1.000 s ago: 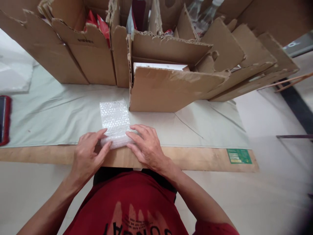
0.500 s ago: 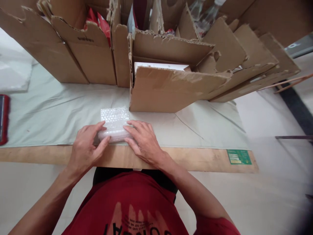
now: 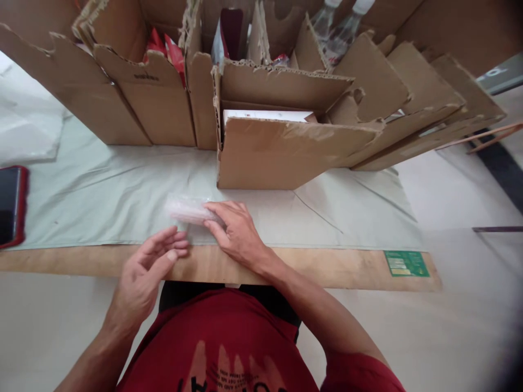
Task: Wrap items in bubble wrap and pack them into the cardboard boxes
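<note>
**A:** Hey, I'm over by the doorway, how far along is that wrapping?

**B:** I'm closer. Pretty far, I'd say. The bubble wrap (image 3: 183,210) is a compact bundle just left of centre in the frame, with no long flap trailing off it. I don't see tape or string on it, so my guess is the rolling's about done and fastening the loose edge is what's left.

**A:** Both hands on it?

**B:** Nope. The right hand (image 3: 236,233) is gripping the bundle's right end, thumb on the near side, fingers over the top. The left hand (image 3: 143,267) is empty, fingers loosely curled and thumb out, just below the bundle's left end but apart from it, over the wooden strip (image 3: 302,267) along the table's front.

**A:** What's the bundle look like?

**B:** Whitish, see-through, kinda shiny, longer sideways than it is deep. It's over the pale green cloth (image 3: 102,201), near the cardboard box (image 3: 269,158) at upper middle and well apart from the phone (image 3: 10,207) at the left edge. In fairness it's blurry, so I can't tell if it's resting or slightly lifted, or what's inside.
</note>
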{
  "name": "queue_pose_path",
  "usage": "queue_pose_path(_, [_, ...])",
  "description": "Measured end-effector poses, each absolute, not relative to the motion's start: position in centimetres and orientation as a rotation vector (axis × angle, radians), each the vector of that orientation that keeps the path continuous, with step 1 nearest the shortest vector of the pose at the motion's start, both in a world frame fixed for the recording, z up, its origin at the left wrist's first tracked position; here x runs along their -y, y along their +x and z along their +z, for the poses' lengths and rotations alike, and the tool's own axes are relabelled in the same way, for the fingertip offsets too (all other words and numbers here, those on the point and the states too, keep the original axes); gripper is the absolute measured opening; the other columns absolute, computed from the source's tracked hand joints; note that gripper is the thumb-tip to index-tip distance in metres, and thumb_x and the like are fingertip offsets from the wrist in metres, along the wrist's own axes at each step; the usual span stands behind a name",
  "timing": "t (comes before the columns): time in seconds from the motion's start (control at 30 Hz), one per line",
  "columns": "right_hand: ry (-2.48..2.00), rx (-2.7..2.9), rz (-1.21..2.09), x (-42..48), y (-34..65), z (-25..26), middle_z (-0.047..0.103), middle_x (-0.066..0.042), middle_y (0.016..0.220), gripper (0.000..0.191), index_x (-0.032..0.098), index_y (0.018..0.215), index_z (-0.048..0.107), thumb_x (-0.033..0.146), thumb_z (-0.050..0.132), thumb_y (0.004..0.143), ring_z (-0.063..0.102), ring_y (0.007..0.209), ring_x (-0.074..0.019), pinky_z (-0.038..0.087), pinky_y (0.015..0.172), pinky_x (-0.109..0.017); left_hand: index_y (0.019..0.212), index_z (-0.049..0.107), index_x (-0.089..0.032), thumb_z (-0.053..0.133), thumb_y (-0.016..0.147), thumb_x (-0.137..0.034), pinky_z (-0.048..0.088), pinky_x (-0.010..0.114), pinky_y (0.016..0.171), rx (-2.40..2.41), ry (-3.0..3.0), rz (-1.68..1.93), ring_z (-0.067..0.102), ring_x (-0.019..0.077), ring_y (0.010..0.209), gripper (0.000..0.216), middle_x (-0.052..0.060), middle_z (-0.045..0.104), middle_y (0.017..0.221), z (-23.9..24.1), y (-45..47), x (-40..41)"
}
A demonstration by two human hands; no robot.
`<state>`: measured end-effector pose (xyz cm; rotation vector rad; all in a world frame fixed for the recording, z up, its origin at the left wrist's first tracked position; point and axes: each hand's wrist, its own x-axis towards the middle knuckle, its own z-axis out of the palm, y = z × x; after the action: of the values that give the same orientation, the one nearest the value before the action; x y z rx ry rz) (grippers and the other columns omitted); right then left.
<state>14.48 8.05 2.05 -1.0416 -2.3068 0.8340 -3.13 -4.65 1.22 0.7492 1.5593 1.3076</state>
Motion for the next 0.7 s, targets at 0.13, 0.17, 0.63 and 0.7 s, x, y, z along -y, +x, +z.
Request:
queue_pose_path(0.13, [-0.976,2.094,1.097,-5.5,15.8,2.6,0.078,-0.005,0.120,0.022,0.023,0.120,0.071,0.022,0.066,0.099,0.070,0.115,-0.0207,0.049,0.106,-0.040,0.126,0.072,-0.020,0.081,0.085,-0.052,0.058,0.049,0.109,-1.349,0.693,1.326,0.071,0.0312,0.124,0.053,0.014,0.076,0.129,0.7,-1.1,3.3])
queue_pose_path(0.17, [-0.968,2.083,1.127,-5.1,16.2,2.7,0.077,-0.005,0.124,0.020,0.025,0.117,0.072,0.023,0.068,0.098,0.068,0.119,-0.0214,0.049,0.108,-0.042,0.126,0.072,-0.019,0.080,0.084,-0.055,0.058,0.049,0.109,-1.351,0.703,1.330,0.072,0.0313,0.123,0.055,0.014,0.077,0.126,0.6,-0.7,2.9])
queue_pose_path(0.63, [-0.965,2.272,1.168,-6.3,23.1,6.9,0.080,-0.002,0.106,0.024,0.024,0.112,0.074,0.032,0.081,0.091,0.073,0.102,-0.0200,0.054,0.098,-0.036,0.096,0.076,-0.027,0.069,0.089,-0.033,0.053,0.026,0.066,-1.367,1.612,0.862,0.066,0.0161,0.071,0.012,-0.001,0.073,0.083,3.9,1.7,0.4])
queue_pose_path(0.7, [-1.008,2.341,1.031,-6.2,23.9,7.5,0.081,-0.001,0.099,0.014,0.022,0.105,0.074,0.028,0.078,0.093,0.074,0.096,-0.0196,0.054,0.094,-0.035,0.099,0.076,-0.028,0.069,0.089,-0.036,0.054,0.026,0.067,-1.264,1.652,0.759,0.067,0.0170,0.073,0.015,0.000,0.074,0.086,4.3,1.6,-0.8])
